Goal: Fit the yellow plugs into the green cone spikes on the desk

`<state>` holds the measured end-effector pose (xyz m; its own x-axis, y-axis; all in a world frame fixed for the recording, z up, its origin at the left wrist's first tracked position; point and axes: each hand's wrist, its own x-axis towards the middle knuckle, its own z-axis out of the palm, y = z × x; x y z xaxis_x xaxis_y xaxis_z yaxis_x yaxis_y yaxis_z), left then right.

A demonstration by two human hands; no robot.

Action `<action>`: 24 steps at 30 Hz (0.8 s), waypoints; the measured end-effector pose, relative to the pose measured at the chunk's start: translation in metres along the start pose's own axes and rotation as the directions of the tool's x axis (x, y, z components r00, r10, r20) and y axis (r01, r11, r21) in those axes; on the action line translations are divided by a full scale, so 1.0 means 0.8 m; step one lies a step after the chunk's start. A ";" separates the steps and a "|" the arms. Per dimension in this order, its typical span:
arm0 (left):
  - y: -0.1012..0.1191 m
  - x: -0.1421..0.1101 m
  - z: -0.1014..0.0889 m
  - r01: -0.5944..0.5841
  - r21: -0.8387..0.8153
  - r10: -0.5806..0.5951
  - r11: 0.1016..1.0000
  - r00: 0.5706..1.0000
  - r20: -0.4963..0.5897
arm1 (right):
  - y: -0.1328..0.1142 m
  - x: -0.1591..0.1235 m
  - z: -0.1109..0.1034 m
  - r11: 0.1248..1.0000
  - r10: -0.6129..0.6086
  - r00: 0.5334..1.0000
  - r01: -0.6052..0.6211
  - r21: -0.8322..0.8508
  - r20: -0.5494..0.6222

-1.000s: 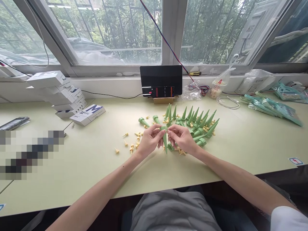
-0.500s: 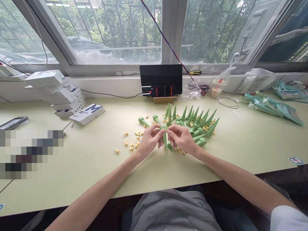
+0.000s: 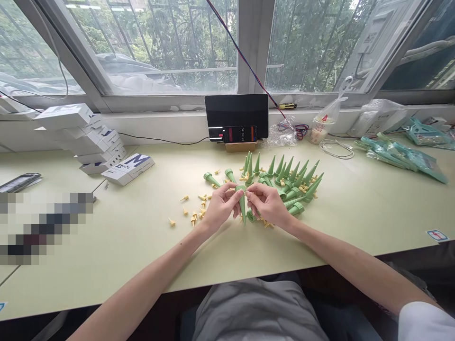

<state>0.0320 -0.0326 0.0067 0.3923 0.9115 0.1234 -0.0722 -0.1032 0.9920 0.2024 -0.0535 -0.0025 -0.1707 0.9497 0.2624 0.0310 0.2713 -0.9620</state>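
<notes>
My left hand (image 3: 222, 204) is closed around a green plastic spike (image 3: 242, 208), whose wide ribbed end is up and tip points down. Against the spike's side, just below that end, my right hand (image 3: 266, 203) makes a pinch; the small thing between its fingertips is mostly hidden. Small yellow plugs (image 3: 172, 222) lie scattered left of my hands. Behind and to the right are several more green spikes (image 3: 271, 166), some standing tip up, others lying down, with yellow plugs (image 3: 303, 188) among them.
A phone (image 3: 240, 134) leans on a black panel (image 3: 236, 111) at the back. White boxes (image 3: 130, 168) are stacked at left. A bagged cup (image 3: 320, 129), a coiled white cable (image 3: 337, 148) and teal plastic packets (image 3: 401, 154) sit at right. The table's front edge runs below my forearms.
The view has shifted very slightly. Both hands keep the same hold, with the green spike between them.
</notes>
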 end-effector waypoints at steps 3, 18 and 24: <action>0.001 0.000 0.001 -0.001 0.008 0.001 1.000 1.000 0.003 | 0.000 -0.001 0.002 1.000 -0.008 1.000 0.008 -0.012 -0.006; -0.004 0.002 0.002 0.158 -0.136 -0.151 0.978 0.987 0.064 | -0.005 -0.002 0.005 1.000 0.030 1.000 -0.030 0.007 -0.008; -0.003 0.001 0.003 0.191 -0.184 -0.178 0.964 0.980 0.082 | -0.004 -0.001 0.005 0.999 0.043 0.999 -0.042 0.016 -0.011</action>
<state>0.0350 -0.0323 0.0042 0.4731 0.8794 -0.0539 -0.1637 0.1479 0.9754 0.1983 -0.0559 -0.0003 -0.1587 0.9620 0.2220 0.0228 0.2284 -0.9733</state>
